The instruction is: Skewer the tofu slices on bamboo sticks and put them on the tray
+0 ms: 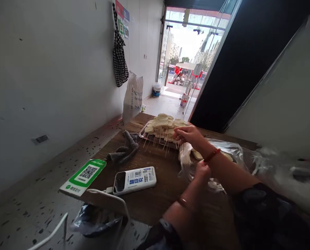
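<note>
- Heaped on a metal tray (141, 133), far end of the wooden table (168, 187): pale flat pieces (162, 121) in layers, on thin sticks (166, 143) jutting out over the near rim.
- Right hand (190, 135) at the right part of the heap, thumb and fingers drawn together; cannot tell from here about any stick or piece in the pinch. Red bracelet (212, 155) on that wrist.
- Left hand (203, 172) lower and nearer, fingers curled, beside a clear plastic bag (185, 154); cannot tell the hold, bag film or nothing.
- Inside the bag, partly hidden by the right arm: more pale pieces (197, 155).
- Left on the table: crumpled grey cloth (124, 148) near the tray; white power bank (140, 178), cable (113, 195) plugged in; green QR card (87, 173) at the edge.
- Beyond, by the wall: white plastic sack (134, 95).
</note>
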The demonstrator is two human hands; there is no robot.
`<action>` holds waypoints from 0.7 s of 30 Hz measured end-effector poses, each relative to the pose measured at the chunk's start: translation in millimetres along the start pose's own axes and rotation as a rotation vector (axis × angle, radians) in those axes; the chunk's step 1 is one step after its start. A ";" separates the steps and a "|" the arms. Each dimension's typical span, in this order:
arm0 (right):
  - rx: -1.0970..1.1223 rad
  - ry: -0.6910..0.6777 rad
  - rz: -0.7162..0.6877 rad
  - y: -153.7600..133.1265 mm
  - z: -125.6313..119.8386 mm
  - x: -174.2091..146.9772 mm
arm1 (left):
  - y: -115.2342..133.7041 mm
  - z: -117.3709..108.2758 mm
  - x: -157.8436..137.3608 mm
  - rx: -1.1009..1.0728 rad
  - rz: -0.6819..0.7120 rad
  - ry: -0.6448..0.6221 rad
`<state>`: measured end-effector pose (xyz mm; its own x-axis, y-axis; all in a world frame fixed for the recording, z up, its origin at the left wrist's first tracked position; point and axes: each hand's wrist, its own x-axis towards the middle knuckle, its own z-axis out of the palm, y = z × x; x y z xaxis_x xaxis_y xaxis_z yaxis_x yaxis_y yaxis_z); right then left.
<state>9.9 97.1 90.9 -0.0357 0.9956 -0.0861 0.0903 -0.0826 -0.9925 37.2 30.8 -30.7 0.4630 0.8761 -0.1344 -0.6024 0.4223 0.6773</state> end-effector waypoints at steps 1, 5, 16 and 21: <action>-0.012 0.011 -0.036 -1.6 -18.4 -16.6 | -4.5 0.9 -2.7 0.015 -0.024 -0.005; -0.153 0.149 -0.169 2.8 -97.6 -81.8 | -0.8 1.3 -3.8 0.072 -0.027 0.034; -0.478 0.704 -0.145 80.3 -287.1 -201.8 | 33.2 -2.9 5.5 0.214 0.178 0.191; -0.727 0.673 -0.066 125.8 -315.1 -220.6 | 33.2 -4.0 8.8 0.266 0.204 0.171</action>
<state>342.8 -119.4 12.5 0.4896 0.8329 0.2579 0.7047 -0.2038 -0.6796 18.7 53.5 -12.3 0.2223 0.9717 -0.0804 -0.4709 0.1792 0.8638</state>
